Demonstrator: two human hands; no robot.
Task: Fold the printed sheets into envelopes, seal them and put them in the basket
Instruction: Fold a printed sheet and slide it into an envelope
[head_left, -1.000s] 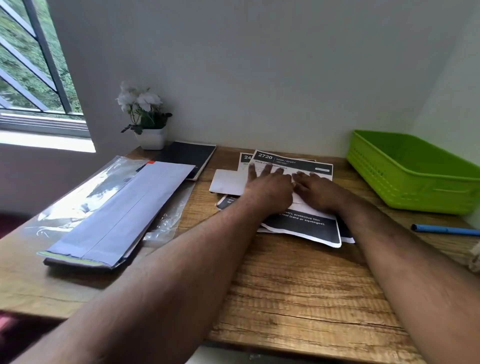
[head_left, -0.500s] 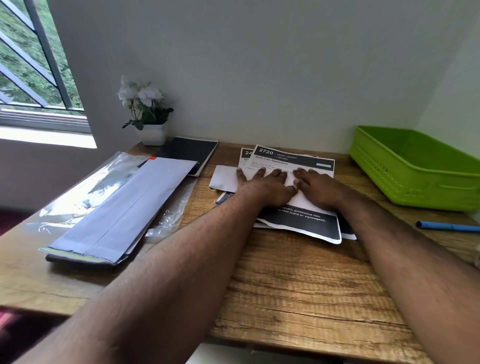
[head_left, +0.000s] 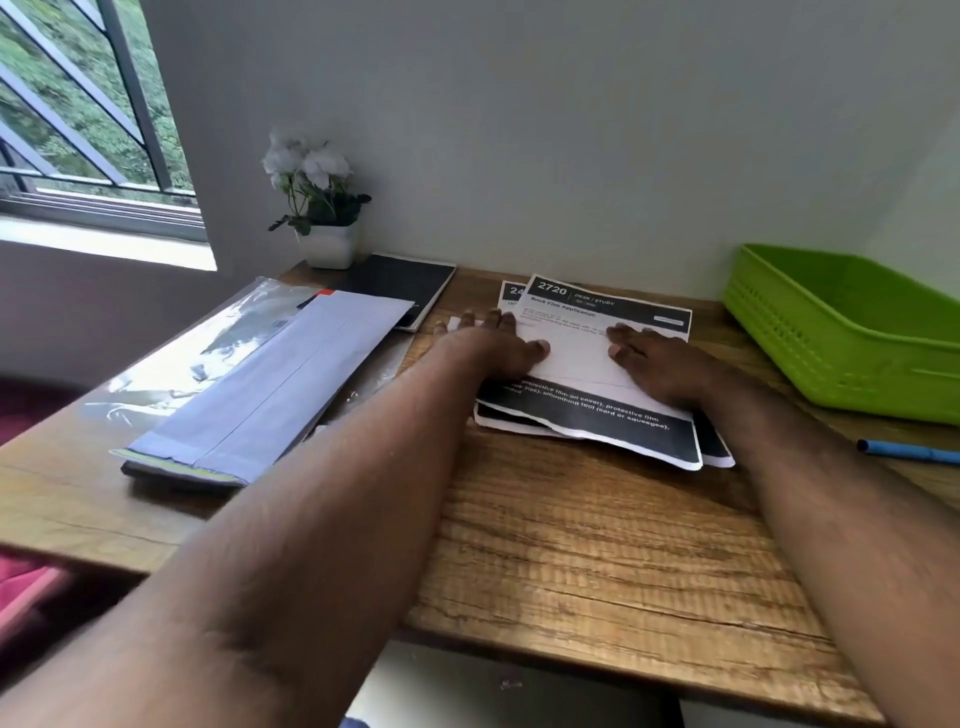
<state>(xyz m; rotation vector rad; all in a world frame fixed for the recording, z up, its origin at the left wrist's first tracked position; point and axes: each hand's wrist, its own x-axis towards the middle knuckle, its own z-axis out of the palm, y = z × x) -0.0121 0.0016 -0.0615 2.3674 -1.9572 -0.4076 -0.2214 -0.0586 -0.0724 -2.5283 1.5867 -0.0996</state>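
Both hands have slid apart since a second ago — left hand (head_left: 493, 345) and right hand (head_left: 652, 364) press flat, fingers straight, on the folded sheet (head_left: 571, 358) atop the printed stack (head_left: 597, 431). Nothing sealed yet; the basket (head_left: 841, 332) looks empty — most work remains.

Left hand (head_left: 493, 345), right hand (head_left: 657, 364) flat, palms down, fingers straight.

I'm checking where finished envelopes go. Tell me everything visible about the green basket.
The green basket is a low, rectangular tray of what looks like plastic, with walls pierced by rows of small slots and a long handle slot in the near wall. It stands upright at the right rear of the desk, near the wall, partly cut off by the picture's edge. Its visible inside holds nothing. Neither hand touches it.
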